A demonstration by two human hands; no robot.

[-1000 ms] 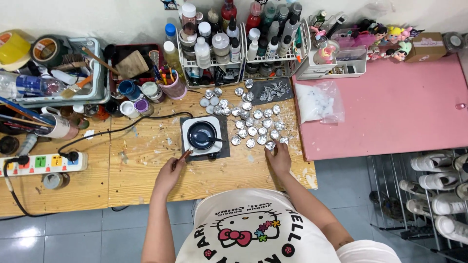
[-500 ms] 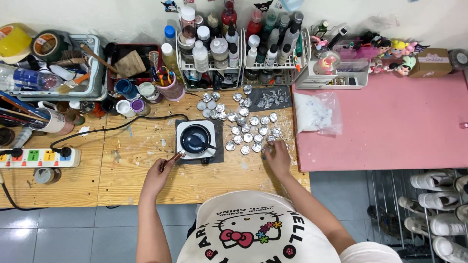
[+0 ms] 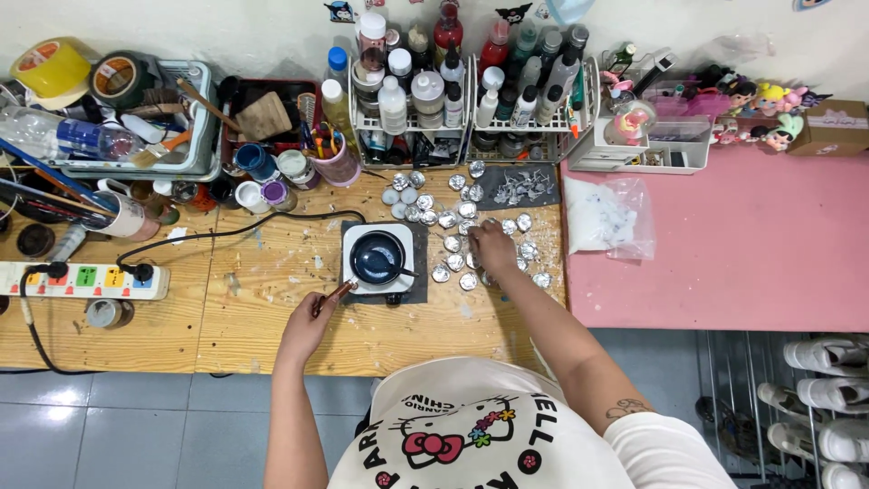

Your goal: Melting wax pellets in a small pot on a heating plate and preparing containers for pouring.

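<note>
A small dark pan point(image 3: 376, 256) sits on a white hot plate point(image 3: 353, 281) on the wooden table point(image 3: 262, 308). My left hand point(image 3: 308, 328) grips the pan's brown handle point(image 3: 335, 294) at the plate's front left corner. To the right lie several small silver foil cups point(image 3: 450, 220) in rows. My right hand point(image 3: 493, 246) reaches over the middle of those cups, fingers curled down on them; whether it holds one I cannot tell.
A wire rack of bottles point(image 3: 453, 91) stands at the back. Left are paint jars point(image 3: 272, 177), a tray of brushes and tape rolls point(image 3: 118, 100), and a power strip point(image 3: 86, 281). A pink table point(image 3: 742, 244) with a plastic bag point(image 3: 606, 217) lies right; shoes point(image 3: 828, 398) sit on the floor.
My right hand has moved from the front right edge of the foil cups up and left into their middle. My left hand has stayed on the pan handle.
</note>
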